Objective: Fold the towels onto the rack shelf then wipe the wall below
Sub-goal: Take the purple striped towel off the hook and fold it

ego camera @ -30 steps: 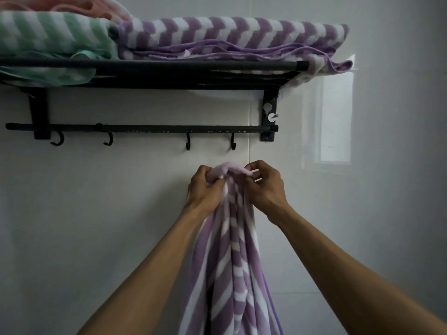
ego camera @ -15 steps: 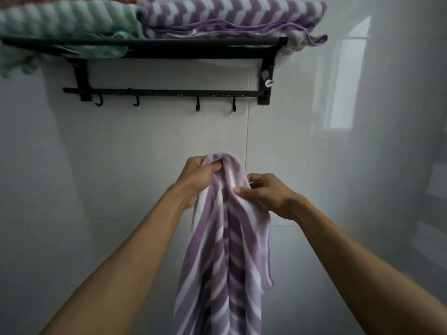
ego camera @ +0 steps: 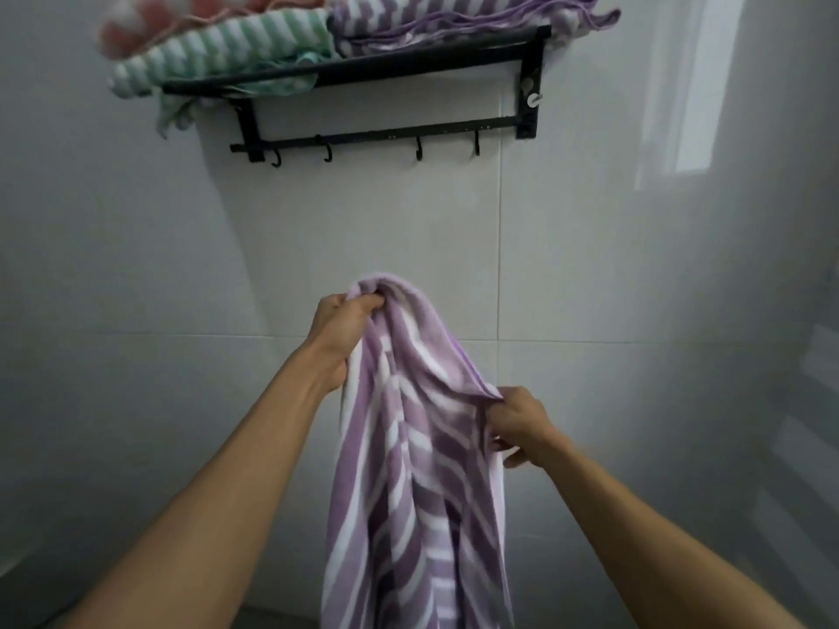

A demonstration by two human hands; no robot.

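A purple-and-white striped towel hangs in front of the white tiled wall. My left hand grips its bunched top end, held high. Lower and to the right, my right hand pinches the towel's edge. The towel's lower part runs out of the bottom of the frame. Above, a black wall rack carries folded towels on its shelf: a purple striped one at the right, a green striped one at the left and a blurred pink one on top of the green.
Below the shelf runs a black bar with several empty hooks. A green towel corner droops off the rack's left end. A bright window reflection lies on the wall at the right.
My right hand has slid down and to the right along the towel's edge, drawing it apart from my left hand. The view has pulled back, so the rack sits higher and tilted.
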